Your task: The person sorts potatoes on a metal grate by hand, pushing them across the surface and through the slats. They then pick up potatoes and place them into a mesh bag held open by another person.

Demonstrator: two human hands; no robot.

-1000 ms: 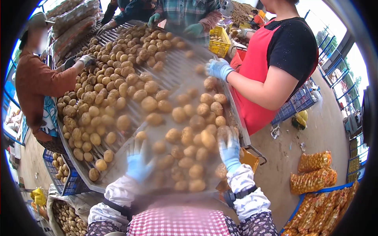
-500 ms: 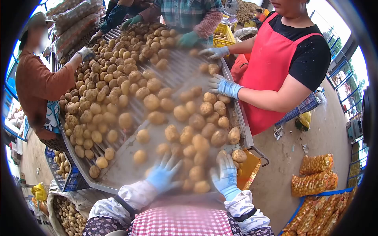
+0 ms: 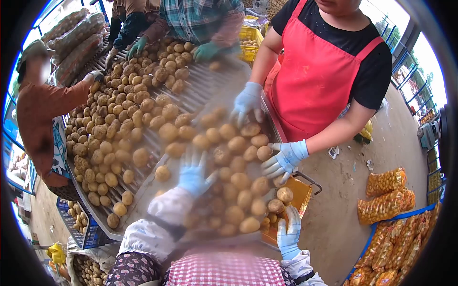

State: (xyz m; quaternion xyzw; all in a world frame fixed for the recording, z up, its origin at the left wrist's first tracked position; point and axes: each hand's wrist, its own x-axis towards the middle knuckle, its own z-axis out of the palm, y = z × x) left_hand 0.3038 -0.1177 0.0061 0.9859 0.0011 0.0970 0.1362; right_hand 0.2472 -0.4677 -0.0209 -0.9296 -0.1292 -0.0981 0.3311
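Potatoes (image 3: pixel 236 186) lie loose in a heap on the metal sorting table (image 3: pixel 145 188) in front of me. My left hand (image 3: pixel 193 174), in a light blue glove, is at the heap's left side, fingers stretched forward and spread. It touches or nearly touches the potatoes beyond its fingertips and grips none. My right hand (image 3: pixel 289 234), gloved alike, is beside the orange-yellow chute (image 3: pixel 296 195) at the table's near right corner. Its fingers point up and apart, with nothing visibly held. Several potatoes (image 3: pixel 275 206) rest at the chute's mouth beside it. Haze blurs the middle.
A co-worker in a red apron (image 3: pixel 317 81) stands at the right edge, both gloved hands (image 3: pixel 285 159) at the potatoes. Other people work at the far and left sides. A blue crate (image 3: pixel 90 233) is below left; filled net bags (image 3: pixel 389 200) lie on the right floor.
My left hand has moved forward among the potatoes; my right hand has gone down and right, off the heap to the chute. The red-aproned person's hands have come nearer. Potatoes have shifted toward the chute.
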